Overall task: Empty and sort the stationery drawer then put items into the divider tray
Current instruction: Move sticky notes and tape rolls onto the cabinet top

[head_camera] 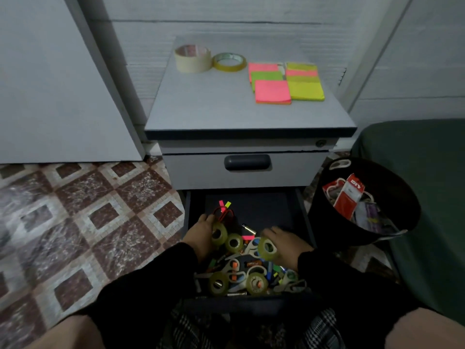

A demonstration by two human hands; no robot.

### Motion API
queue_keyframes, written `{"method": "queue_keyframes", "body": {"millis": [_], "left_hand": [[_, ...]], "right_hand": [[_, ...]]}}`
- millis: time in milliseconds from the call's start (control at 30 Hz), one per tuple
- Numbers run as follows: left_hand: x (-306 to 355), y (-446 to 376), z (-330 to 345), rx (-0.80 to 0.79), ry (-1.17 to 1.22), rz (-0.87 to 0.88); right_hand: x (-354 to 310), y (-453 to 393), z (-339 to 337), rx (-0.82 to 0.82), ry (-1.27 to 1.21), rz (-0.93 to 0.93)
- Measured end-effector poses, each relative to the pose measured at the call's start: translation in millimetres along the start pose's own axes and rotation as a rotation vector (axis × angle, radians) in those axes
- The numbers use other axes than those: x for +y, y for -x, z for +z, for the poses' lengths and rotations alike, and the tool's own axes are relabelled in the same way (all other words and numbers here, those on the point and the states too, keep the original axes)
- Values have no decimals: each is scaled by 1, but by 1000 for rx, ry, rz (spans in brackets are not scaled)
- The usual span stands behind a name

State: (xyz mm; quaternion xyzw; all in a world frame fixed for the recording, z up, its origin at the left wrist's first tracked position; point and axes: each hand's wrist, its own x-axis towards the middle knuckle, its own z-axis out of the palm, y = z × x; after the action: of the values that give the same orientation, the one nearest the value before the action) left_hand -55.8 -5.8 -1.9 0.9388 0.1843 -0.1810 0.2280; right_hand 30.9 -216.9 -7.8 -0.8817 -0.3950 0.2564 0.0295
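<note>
Dark navy inside, the open bottom stationery drawer (pixel 274 212) of the grey pedestal cabinet (pixel 249 114) is pulled out toward the person, its long axis running from the cabinet toward the camera. Its back half shows bare liner; the front half is heaped with small yellowish clear tape rolls, white-handled scissors (pixel 235 264), markers and bright paper tabs.

The left hand (pixel 201 229) grips 1 small clear tape roll (pixel 218 234), fingers curled over its rim, the core hole facing the camera. A second loose tape roll (pixel 234 242) lies just beside it. The right hand (pixel 284 239) curls over another yellowish tape roll (pixel 267 248), which stands tilted on edge. 2 more front tape rolls (pixel 218 283) lie flatter near the drawer's front wall.

On the cabinet top sit a wide cream masking tape roll (pixel 193 58), touching a thinner clear tape ring (pixel 229 62), and, well apart to the right, stacked neon pink, green and yellow sticky note pads (pixel 284 81). A black round bin (pixel 364 200) holding red-and-white packaging stands right of the drawer on the patterned tile floor (pixel 83 212).
</note>
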Motion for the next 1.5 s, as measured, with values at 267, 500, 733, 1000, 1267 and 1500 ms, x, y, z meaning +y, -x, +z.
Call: {"method": "queue_keyframes", "body": {"millis": [267, 500, 733, 1000, 1267, 1500], "left_hand": [[19, 40, -73, 243, 58, 109], [31, 70, -126, 379, 75, 193], [37, 84, -181, 529, 104, 257], [36, 56, -234, 579, 98, 212], [35, 5, -268, 581, 160, 191], [22, -35, -277, 596, 149, 161]], "right_hand": [[-31, 21, -85, 134, 5, -70], [-59, 35, -148, 236, 13, -98], [-82, 34, -202, 314, 72, -145], [-98, 2, -265, 374, 180, -120], [-86, -63, -306, 414, 272, -7], [-59, -124, -330, 531, 195, 122]]}}
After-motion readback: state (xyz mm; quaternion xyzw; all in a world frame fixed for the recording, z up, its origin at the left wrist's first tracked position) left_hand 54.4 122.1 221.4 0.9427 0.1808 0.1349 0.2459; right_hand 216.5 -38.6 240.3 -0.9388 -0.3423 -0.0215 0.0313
